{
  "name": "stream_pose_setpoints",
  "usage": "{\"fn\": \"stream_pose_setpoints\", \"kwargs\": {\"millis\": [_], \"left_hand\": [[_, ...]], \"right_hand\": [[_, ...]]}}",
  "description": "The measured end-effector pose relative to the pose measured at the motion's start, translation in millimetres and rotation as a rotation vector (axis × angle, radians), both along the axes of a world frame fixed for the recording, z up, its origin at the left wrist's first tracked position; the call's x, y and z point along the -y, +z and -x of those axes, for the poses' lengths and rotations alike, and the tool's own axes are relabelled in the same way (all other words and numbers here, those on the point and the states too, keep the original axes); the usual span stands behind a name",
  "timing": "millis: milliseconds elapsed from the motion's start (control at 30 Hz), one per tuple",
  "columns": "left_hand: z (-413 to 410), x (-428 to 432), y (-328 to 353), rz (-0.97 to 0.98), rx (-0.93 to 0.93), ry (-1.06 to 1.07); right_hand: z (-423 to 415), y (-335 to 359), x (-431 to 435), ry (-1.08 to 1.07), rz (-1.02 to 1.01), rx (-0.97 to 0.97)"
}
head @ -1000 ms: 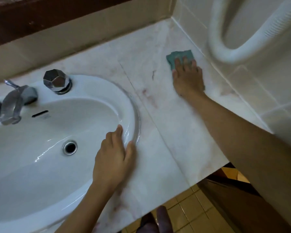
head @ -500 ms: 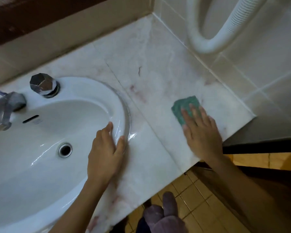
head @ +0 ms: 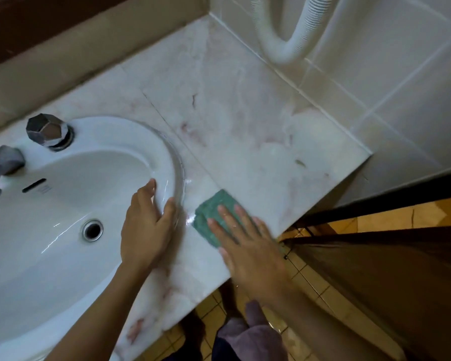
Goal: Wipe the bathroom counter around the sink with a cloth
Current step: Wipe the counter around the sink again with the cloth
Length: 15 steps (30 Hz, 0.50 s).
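A folded green cloth [head: 211,214] lies flat on the pale marble counter [head: 248,121], close to the front edge and just right of the white oval sink [head: 50,243]. My right hand [head: 250,246] presses down on the cloth with fingers spread flat, covering its near half. My left hand [head: 146,227] rests palm down on the sink's right rim, fingers lying over the rim toward the basin and thumb toward the counter. The two hands are about a hand's width apart.
A chrome faceted tap knob [head: 47,132] and a chrome spout [head: 0,165] sit at the sink's back left. A white ribbed hose [head: 294,40] loops on the tiled wall [head: 401,74] at right. The counter ends at right above a tiled floor [head: 307,280].
My right hand has dragged the cloth from the back right corner down toward the front edge and then left, close to the sink rim. My left hand has stayed on the rim.
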<state>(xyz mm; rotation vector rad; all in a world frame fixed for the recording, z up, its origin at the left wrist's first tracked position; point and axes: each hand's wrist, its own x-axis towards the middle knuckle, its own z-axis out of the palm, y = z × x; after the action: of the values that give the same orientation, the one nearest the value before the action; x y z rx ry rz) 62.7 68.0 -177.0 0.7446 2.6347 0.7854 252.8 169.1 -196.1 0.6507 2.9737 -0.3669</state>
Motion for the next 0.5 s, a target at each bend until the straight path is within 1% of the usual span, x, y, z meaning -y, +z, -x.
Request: {"fn": "stream_pose_setpoints", "kwargs": {"millis": [33,100,167,233,300,333,400,500], "left_hand": [[-0.8,0.7,0.6,-0.008,0.007,0.003],[-2.1,1.4,2.2,-0.021,0.022,0.014],[-2.8,2.4,2.1,-0.039,0.028,0.039],[-2.6,3.1,1.5,-0.071,0.005,0.054],[-2.4,4.3,0.5,-0.137,-0.018,0.054],[-2.3,4.4,0.5,-0.188,-0.019,0.067],[-3.2,7.6,2.7,-0.277,-0.023,0.11],[-5.4,23.0,10.8,-0.333,-0.063,0.119]], "right_hand": [[-9.2,-2.0,-21.9,-0.003,-0.032,0.014],[-8.0,-5.3,-75.9,-0.095,-0.054,0.052],[16.1,-6.2,-126.8,-0.243,-0.055,0.066],[53.2,-6.4,-149.4,-0.391,-0.035,0.043],[89.2,-7.8,-137.7,-0.489,-0.023,0.019],[102.5,-6.6,-121.0,-0.497,-0.006,0.008],[110.1,-4.3,-70.4,-0.406,0.033,-0.011],[71.9,0.1,13.5,-0.183,0.037,-0.003]]}}
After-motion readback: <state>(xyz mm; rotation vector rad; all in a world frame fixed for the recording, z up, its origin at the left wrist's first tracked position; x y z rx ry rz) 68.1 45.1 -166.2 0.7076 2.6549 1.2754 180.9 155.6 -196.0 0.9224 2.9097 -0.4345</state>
